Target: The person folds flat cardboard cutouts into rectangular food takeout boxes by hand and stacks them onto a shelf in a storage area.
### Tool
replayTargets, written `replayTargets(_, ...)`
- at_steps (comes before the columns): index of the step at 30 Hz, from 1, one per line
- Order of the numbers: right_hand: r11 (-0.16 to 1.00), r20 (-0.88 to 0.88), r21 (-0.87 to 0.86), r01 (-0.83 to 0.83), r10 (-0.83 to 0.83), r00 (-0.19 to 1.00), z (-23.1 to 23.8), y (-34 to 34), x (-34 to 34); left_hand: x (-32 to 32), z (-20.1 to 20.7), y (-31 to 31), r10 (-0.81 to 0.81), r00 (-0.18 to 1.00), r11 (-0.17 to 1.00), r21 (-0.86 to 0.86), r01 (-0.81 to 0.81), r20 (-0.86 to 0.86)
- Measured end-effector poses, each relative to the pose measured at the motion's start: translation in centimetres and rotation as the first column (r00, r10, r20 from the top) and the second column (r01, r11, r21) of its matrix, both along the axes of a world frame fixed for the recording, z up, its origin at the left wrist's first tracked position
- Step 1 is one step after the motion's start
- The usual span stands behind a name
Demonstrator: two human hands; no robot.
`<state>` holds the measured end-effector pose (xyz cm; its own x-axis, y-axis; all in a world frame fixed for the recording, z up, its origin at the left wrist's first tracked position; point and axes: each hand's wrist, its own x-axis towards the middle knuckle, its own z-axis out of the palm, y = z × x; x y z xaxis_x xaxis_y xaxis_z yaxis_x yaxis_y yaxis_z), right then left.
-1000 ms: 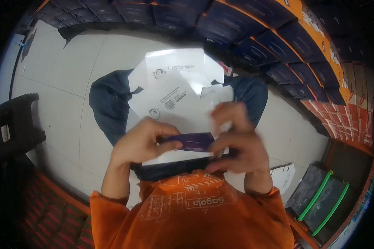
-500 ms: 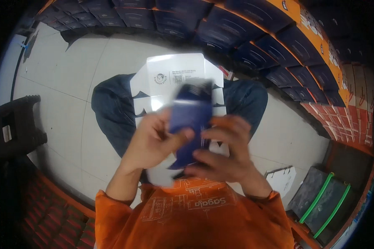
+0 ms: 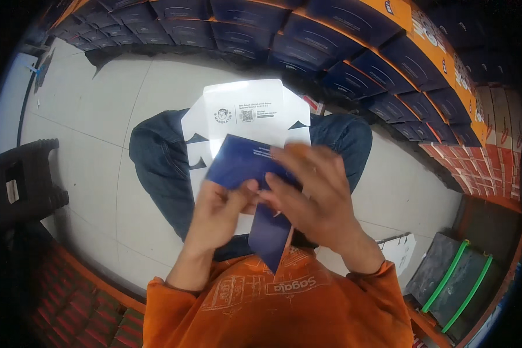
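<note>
A dark blue folded cardboard piece [image 3: 238, 159] is held in front of my body, its lower part hanging down toward my shirt. My left hand [image 3: 217, 214] grips its left edge, thumb on top. My right hand [image 3: 319, 194], partly blurred, holds it from the right, with thumb and index finger close to the left thumb and the other fingers bent over the card. Beneath, a white unfolded box blank [image 3: 255, 95] with cut flaps and black print lies across my lap; the hands and blue card hide its middle.
Stacked dark blue boxes [image 3: 307, 43] with orange sides line the far side and right. Red-and-white boxes [image 3: 475, 168] continue at right. A dark plastic stool [image 3: 26, 180] stands left. At lower right are a dark case with green strips [image 3: 443, 284] and a white cardboard piece [image 3: 397, 252].
The blue cardboard has turned from upright to slanted, with its upper part tipped left and a lower part now hanging down. Both hands have stayed on it, the right shifting upward.
</note>
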<state>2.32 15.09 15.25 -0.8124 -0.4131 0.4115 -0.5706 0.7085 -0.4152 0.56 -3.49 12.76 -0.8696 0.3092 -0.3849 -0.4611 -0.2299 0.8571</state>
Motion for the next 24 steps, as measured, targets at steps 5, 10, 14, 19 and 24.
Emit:
replayTargets(5, 0.827, 0.489, -0.501, 0.257, 0.024, 0.872, -1.7, 1.8, -1.7, -1.0, -2.4, 2.1, -0.015, 0.993, 0.998, 0.059, 0.022, -0.117)
replayTargets(10, 0.995, 0.367, -0.098, 0.028, 0.01, 0.93, -2.1, 4.8, -0.9, -2.9, -6.2, 3.8, -0.113, 0.959, 0.849, -0.526, -0.042, -0.259)
replayTargets(14, 0.984, 0.26, 0.13, 0.124, -0.155, 0.953, -1.1, 5.5, -2.1, -1.9, -6.9, 5.0, -0.112, 0.782, 0.942, -0.316, -0.112, -0.613)
replayTargets(19, 0.995, 0.467, -0.011, -0.099, 0.093, 0.88, -0.6, 4.6, -2.4, -1.5, -6.6, -0.3, -0.648, 0.617, 0.761, -0.38, 0.525, -0.447)
replayTargets(24, 0.361, 0.61, -0.761, 0.538, 0.117, 0.784, -5.9, 6.1, -0.7, -2.5, -4.3, -11.5, -0.184, 0.968, 0.956, 0.259, 0.135, 0.173)
